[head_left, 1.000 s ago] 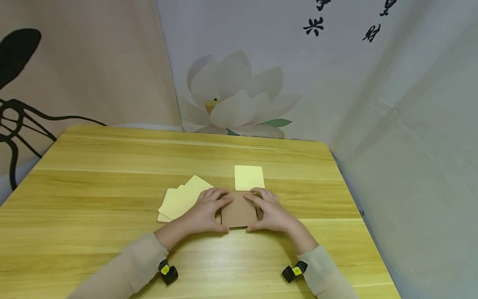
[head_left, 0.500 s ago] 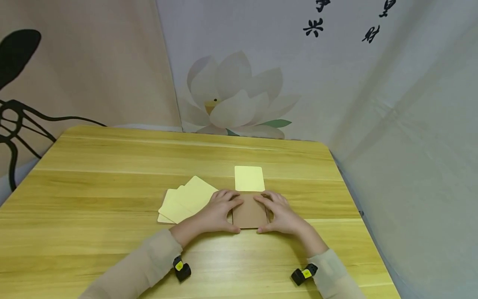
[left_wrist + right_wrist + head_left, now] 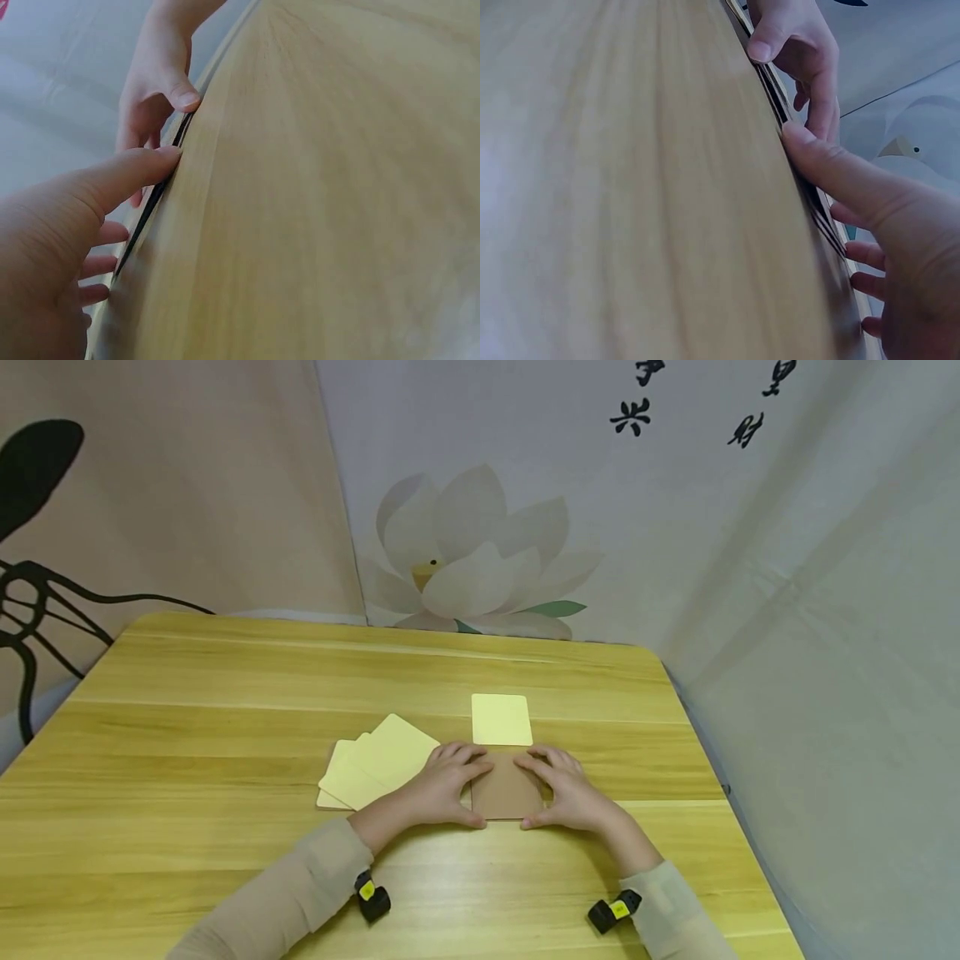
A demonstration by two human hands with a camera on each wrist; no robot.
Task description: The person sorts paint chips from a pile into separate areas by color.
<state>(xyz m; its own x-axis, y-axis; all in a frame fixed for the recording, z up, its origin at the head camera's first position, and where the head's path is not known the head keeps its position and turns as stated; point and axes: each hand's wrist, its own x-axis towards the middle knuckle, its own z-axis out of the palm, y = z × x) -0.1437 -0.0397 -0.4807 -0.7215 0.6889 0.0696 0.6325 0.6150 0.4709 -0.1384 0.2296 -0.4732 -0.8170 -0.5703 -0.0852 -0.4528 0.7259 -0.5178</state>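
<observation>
A flat brown square board point(image 3: 507, 788) lies on the wooden table between the two hands. The left hand point(image 3: 448, 787) grips its left side, thumb at the near corner and fingers at the far one. On the opposite side the right hand point(image 3: 564, 790) holds it the same way. Seen edge-on in the right wrist view, thin dark-edged layers point(image 3: 807, 191) show beyond the thumb. A pale yellow square card point(image 3: 501, 720) lies just beyond the board. Several overlapping yellow cards point(image 3: 375, 764) are fanned out left of the left hand, which covers part of them.
The wooden table point(image 3: 225, 718) has rounded far corners. Behind it hangs a pale cloth point(image 3: 637, 527) with a printed lotus and black characters. A black metal frame point(image 3: 30, 602) stands beyond the left edge. Each wrist carries a small black camera point(image 3: 372, 900).
Both hands have slid to the right together with the brown board, mostly in the first half second. The board now sits nearly in line below the single yellow card, which has stayed put.
</observation>
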